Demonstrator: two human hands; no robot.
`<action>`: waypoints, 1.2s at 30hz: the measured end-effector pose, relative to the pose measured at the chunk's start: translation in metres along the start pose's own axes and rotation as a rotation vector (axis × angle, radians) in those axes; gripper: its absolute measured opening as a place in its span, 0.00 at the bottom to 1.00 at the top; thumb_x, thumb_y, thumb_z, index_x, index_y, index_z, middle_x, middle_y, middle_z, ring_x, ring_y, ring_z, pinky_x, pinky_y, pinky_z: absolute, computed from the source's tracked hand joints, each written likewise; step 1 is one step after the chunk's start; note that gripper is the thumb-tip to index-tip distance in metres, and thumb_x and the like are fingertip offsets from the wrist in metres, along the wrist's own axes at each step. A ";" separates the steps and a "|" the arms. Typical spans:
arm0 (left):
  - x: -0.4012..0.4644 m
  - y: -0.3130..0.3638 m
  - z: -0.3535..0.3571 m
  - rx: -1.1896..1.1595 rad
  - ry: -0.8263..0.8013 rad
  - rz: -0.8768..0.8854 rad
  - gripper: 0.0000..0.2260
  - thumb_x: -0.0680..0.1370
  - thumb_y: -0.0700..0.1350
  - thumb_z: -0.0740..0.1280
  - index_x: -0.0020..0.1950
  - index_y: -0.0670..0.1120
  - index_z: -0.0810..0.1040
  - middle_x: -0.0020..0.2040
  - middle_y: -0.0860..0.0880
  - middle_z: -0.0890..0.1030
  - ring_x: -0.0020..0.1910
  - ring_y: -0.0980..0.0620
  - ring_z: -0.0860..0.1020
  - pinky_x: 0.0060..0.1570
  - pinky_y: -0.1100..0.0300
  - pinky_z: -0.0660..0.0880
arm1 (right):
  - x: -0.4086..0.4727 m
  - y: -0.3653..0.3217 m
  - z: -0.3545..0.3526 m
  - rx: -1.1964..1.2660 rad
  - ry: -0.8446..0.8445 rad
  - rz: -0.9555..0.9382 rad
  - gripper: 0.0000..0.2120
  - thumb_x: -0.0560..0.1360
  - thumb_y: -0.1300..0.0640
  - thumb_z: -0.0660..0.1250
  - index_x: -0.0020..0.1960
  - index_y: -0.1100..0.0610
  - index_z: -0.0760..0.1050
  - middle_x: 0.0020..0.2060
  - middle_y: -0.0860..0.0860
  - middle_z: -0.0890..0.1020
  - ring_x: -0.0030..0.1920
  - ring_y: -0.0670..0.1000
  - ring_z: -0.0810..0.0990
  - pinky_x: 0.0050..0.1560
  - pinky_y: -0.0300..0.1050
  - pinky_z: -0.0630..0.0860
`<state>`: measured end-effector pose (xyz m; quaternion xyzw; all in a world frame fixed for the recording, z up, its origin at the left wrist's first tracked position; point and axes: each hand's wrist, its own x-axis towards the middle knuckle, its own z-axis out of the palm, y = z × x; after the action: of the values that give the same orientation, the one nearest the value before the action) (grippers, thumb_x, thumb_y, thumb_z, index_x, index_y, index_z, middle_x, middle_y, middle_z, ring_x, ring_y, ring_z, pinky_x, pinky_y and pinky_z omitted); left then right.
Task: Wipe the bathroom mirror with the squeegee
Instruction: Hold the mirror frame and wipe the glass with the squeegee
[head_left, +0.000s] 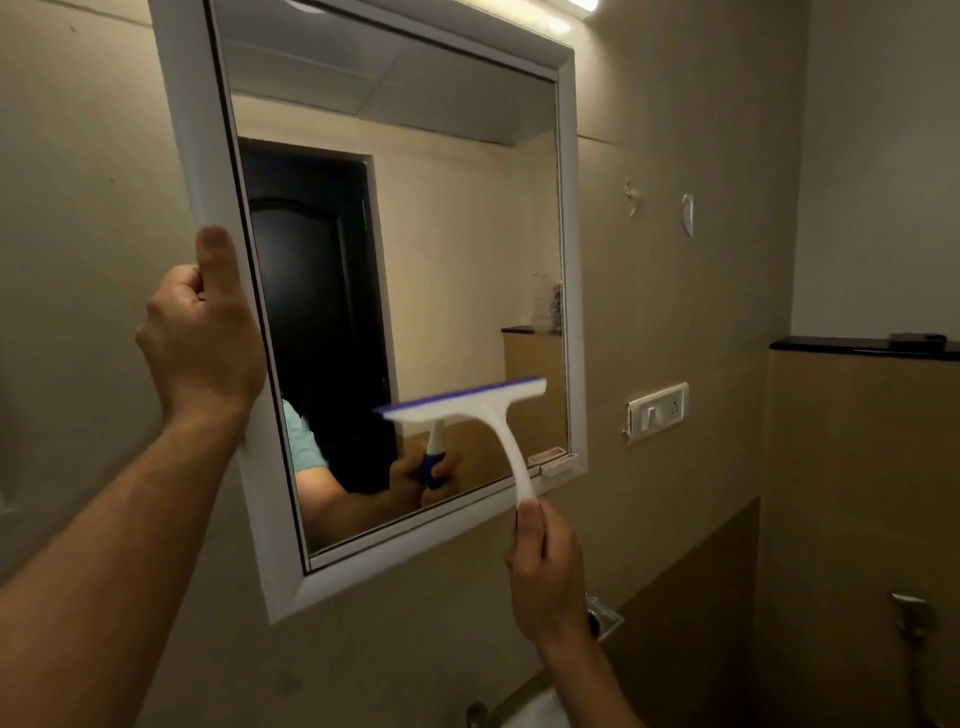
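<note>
Grip, right hand: right hand (545, 582) was curled round the lower end of the squeegee (470, 410) handle, fingers wrapped tight on it
Grip, left hand: left hand (202, 332) clasped the left side of the mirror's white frame (187, 150), thumb lying up along the front of the frame and fingers hooked behind its edge
Squeegee: white, with a blue strip along the blade; the blade lay against the glass in the lower right part of the mirror (457, 249), slanting up to the right, its left end blurred
Mirror: hung on a beige wall, reflecting a dark door, both hands and the squeegee
Wall to the right: a white switch plate (658, 410) just beside the frame
Farther right: a dark ledge (857, 347) topped the tiled section
</note>
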<state>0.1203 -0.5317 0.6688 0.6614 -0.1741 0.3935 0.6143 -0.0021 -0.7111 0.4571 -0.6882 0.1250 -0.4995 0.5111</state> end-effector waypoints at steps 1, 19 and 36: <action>-0.006 -0.003 -0.001 0.014 0.005 0.007 0.29 0.80 0.65 0.48 0.47 0.41 0.75 0.41 0.43 0.73 0.41 0.47 0.69 0.39 0.58 0.59 | 0.008 -0.009 -0.001 0.006 -0.010 -0.011 0.21 0.78 0.37 0.55 0.44 0.53 0.73 0.27 0.47 0.70 0.26 0.42 0.67 0.26 0.37 0.65; -0.022 -0.021 -0.003 0.056 0.001 0.042 0.26 0.83 0.59 0.48 0.51 0.39 0.74 0.43 0.45 0.71 0.42 0.49 0.66 0.39 0.61 0.56 | 0.010 0.003 0.003 0.001 0.019 -0.008 0.15 0.82 0.47 0.53 0.44 0.52 0.72 0.27 0.47 0.70 0.25 0.43 0.67 0.25 0.38 0.65; -0.025 -0.021 -0.004 0.023 -0.011 0.048 0.22 0.83 0.58 0.49 0.44 0.41 0.68 0.33 0.50 0.67 0.40 0.49 0.66 0.34 0.64 0.55 | -0.006 0.032 -0.007 -0.022 -0.019 0.011 0.16 0.81 0.47 0.54 0.42 0.56 0.72 0.24 0.46 0.70 0.24 0.42 0.66 0.24 0.35 0.64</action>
<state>0.1189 -0.5307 0.6357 0.6663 -0.1888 0.4063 0.5961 0.0003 -0.7254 0.4274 -0.6977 0.1296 -0.4888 0.5075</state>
